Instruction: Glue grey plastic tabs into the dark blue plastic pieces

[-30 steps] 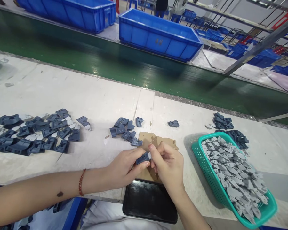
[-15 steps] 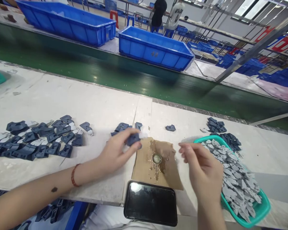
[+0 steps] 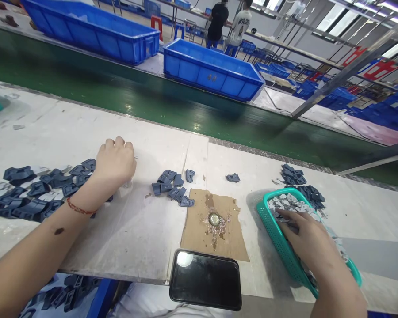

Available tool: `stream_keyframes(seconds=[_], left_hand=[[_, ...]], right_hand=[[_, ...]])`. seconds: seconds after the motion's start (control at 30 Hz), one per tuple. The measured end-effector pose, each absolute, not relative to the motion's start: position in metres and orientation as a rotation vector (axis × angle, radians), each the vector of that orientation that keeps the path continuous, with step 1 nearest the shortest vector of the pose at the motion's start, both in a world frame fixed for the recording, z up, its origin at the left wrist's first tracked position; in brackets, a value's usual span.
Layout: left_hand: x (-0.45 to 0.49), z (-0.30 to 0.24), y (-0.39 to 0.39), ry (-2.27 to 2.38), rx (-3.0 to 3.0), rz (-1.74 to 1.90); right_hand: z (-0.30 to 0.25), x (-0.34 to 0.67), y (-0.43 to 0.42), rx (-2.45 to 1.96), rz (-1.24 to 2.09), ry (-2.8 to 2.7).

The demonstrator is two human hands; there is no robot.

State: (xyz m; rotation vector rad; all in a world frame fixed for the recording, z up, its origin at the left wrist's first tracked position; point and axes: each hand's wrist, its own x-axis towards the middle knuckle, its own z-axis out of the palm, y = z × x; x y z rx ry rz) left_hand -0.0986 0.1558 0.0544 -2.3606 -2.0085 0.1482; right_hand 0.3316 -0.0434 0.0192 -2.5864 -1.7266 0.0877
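jumbled navy parts (image 3: 29, 207) lie at left; grey pieces (image 3: 288, 202) crowd a green basket (image 3: 278, 240).

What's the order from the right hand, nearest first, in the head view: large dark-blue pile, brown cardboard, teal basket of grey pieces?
1. Teal basket: at right, with the right hand reaching into it.
2. Brown cardboard: near the middle, left of the basket.
3. Large dark-blue pile: far left.

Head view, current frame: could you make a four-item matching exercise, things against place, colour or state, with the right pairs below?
1. right hand
2. phone
3. cardboard
4. basket at right

A. brown, with dark stains
B. teal, with small holes
C. at the grey pieces
D. black, by the table's near edge

Pairs: 1-C, 2-D, 3-A, 4-B
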Motion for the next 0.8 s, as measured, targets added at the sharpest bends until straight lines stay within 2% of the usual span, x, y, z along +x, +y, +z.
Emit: stream_keyframes(seconds=[0.1, 0.23, 0.37, 0.57, 0.8], left_hand=[[-0.097, 0.063, 0.151, -1.947, -2.510, 0.105], [-0.098, 0.068, 0.145, -1.973, -2.917, 0.291], [-0.101, 0.068, 0.138, -1.934, -3.206, 0.412], [-0.100, 0.062, 0.135, -1.815, -3.291, 0.455], [-0.100, 0.062, 0.132, -1.744, -3.253, 0.308]], right_hand=[[0.021, 0.326, -0.037, -2.584, 0.104, -1.738], [0.023, 0.320, -0.029, -2.580, 0.105, -1.718], [0.024, 0.318, -0.025, -2.504, 0.242, -1.733], [0.026, 0.317, -0.020, -2.517, 0.273, -1.746], [0.030, 0.315, -0.017, -2.406, 0.231, -1.761]])
